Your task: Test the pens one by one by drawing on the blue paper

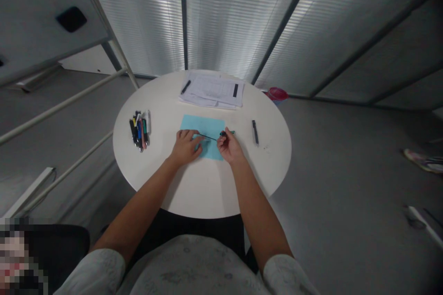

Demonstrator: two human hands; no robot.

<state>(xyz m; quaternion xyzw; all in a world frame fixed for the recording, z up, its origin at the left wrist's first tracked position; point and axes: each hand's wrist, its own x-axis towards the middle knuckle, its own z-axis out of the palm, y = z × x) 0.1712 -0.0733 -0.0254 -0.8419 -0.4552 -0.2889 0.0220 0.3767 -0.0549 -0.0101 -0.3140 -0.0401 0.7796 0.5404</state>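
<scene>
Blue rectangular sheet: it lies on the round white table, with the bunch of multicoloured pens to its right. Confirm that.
No: the head view shows the bunch of multicoloured pens left of the blue rectangular sheet, which does lie on the round white table.

The table [204, 198] takes up the middle of the frame. At its centre lies a sheet [194, 122], my left hand [187, 148] over its left part, my right hand [230, 147] over its right, a thin rod [209, 138] between them. A bunch of pens [140, 131] lies at the table's left, a lone pen [255, 132] at its right. Behind the sheet sit papers [211, 90]; a basket [278, 93] stands past the table's upper-right edge.
</scene>
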